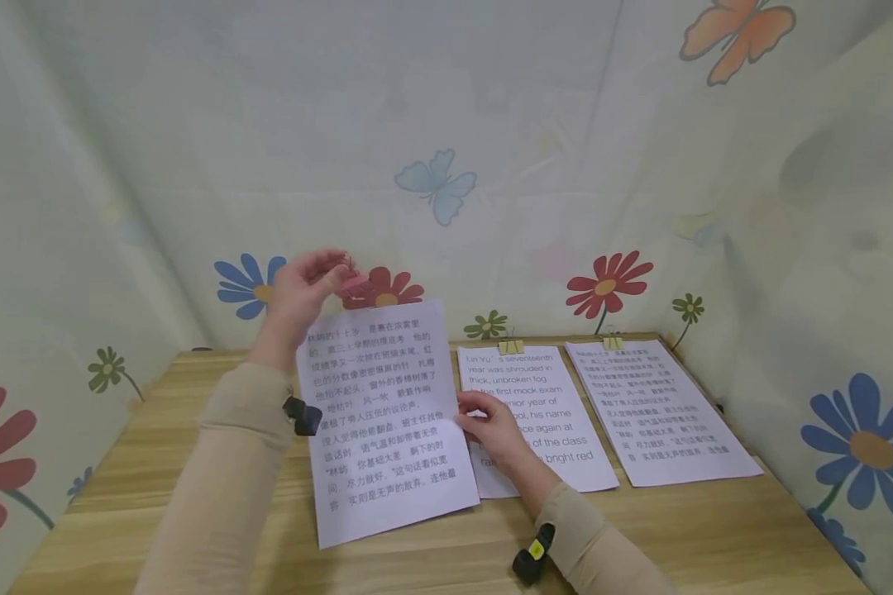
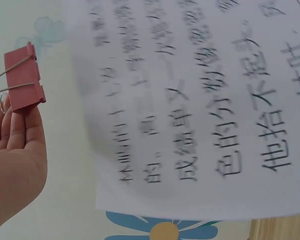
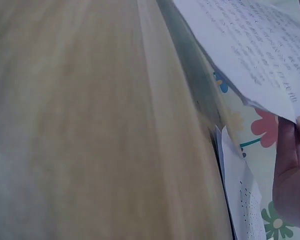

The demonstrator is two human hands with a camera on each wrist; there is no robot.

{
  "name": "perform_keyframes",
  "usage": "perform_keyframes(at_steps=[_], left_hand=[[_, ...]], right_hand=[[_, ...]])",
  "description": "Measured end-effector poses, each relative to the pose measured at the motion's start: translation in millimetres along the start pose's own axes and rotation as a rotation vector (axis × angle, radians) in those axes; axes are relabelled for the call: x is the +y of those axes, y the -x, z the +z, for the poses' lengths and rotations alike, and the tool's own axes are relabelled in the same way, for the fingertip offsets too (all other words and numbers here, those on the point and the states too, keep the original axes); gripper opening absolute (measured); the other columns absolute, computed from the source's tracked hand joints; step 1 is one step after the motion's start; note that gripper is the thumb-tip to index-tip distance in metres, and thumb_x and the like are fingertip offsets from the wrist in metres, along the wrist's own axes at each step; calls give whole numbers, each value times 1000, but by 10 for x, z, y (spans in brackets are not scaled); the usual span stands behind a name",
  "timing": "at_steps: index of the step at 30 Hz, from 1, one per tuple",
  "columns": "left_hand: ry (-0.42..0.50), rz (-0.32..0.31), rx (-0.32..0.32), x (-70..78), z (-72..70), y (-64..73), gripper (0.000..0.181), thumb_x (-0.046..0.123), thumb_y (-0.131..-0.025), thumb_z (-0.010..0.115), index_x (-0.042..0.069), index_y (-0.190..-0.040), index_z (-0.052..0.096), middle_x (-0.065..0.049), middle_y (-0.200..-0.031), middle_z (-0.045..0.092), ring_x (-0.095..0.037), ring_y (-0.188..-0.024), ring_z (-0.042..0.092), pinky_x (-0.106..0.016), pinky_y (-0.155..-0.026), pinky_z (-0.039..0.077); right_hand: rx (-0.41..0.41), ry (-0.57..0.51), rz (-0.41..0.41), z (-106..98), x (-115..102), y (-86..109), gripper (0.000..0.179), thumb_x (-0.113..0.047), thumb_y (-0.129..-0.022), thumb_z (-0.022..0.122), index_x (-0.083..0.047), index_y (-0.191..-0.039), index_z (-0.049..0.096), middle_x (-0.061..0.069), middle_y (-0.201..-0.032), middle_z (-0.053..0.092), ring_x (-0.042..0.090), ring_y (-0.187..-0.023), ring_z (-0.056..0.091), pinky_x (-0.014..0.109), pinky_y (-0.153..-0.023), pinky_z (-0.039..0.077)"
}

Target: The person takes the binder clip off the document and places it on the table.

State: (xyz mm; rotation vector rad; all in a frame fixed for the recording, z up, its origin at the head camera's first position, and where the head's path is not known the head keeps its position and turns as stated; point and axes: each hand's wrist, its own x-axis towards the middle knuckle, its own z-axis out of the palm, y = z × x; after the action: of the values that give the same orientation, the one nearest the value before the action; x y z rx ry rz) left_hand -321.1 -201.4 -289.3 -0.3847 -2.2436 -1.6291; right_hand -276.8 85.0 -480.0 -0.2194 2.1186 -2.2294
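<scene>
Flowery backdrop (image 1: 536, 215) behind, wooden table (image 1: 223, 471) in front of it. Main thing is the loose paper (image 1: 387, 438) with Chinese print, stood up at a tilt on the left; can't tell if its bottom edge touches the wood. Right of it lie the English pages (image 1: 521, 388), then the Chinese pages (image 1: 662, 413). Right hand (image 1: 499, 430) pinches the loose paper's right edge. Left hand (image 1: 305, 289) grips a red clip (image 2: 24, 77) — up near the top edge, apart from the sheet — while gold clips (image 1: 511, 347) hold the other two.

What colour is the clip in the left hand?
The clip is pinkish red, clearest in the left wrist view.
</scene>
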Motion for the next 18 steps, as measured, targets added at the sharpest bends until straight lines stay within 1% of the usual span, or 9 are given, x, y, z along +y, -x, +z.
perform_keyframes(at_steps=[2,4,5,8,12,13,15,17,18], left_hand=[[58,30,64,28,-29,0,44,22,-96,67,-1,-132,58,-12,-120,66,-16,-111,63,-33,-104,43],[52,25,86,51,-64,26,46,24,-95,69,1,-133,58,-9,-120,66,-12,-111,63,-31,-104,44],[41,14,82,51,-79,41,48,26,-94,70,2,-134,57,-9,-121,66,-13,-112,63,-32,-104,44],[8,-31,35,18,-108,115,53,29,-93,72,5,-137,55,-10,-125,64,-18,-116,61,-36,-105,44],[-25,-74,-10,-111,-139,222,58,31,-92,72,6,-140,52,-12,-129,63,-23,-120,60,-38,-105,44],[-32,-77,-16,-151,-149,248,58,32,-92,72,6,-140,52,-13,-129,62,-24,-120,60,-37,-104,44],[-50,-89,-16,-234,-180,303,57,32,-92,73,7,-139,53,-12,-129,63,-22,-118,61,-30,-101,46],[-54,-85,-10,-323,-218,357,56,28,-92,73,5,-138,53,-15,-128,63,-20,-115,62,-24,-96,48],[-56,-80,-7,-377,-243,384,56,27,-92,73,4,-138,53,-16,-128,62,-20,-114,63,-22,-94,49]], right_hand=[[20,7,29,-18,6,-4,38,8,-87,67,5,-125,63,8,-99,59,14,-81,61,26,-71,56],[39,0,58,-37,16,-12,40,8,-87,67,4,-127,62,9,-100,59,15,-82,60,26,-71,56],[53,-5,73,-44,16,-17,40,8,-87,67,3,-127,62,9,-100,59,15,-83,60,26,-70,56],[73,-17,101,-58,18,-34,42,7,-87,66,3,-129,62,10,-101,58,16,-84,58,25,-70,55],[75,-20,125,-53,16,-51,43,7,-87,66,1,-129,62,10,-103,58,17,-86,59,26,-71,56],[76,-22,129,-48,17,-54,43,7,-87,66,1,-129,62,10,-103,58,17,-86,59,26,-72,56],[77,-31,133,-37,24,-59,43,7,-87,66,1,-129,62,10,-102,58,16,-86,59,27,-73,57],[70,-44,137,-32,30,-64,43,8,-87,66,2,-129,61,10,-102,58,16,-86,59,27,-74,57],[64,-47,136,-22,-8,-41,43,9,-87,66,3,-129,61,10,-101,58,16,-86,59,28,-74,57]])
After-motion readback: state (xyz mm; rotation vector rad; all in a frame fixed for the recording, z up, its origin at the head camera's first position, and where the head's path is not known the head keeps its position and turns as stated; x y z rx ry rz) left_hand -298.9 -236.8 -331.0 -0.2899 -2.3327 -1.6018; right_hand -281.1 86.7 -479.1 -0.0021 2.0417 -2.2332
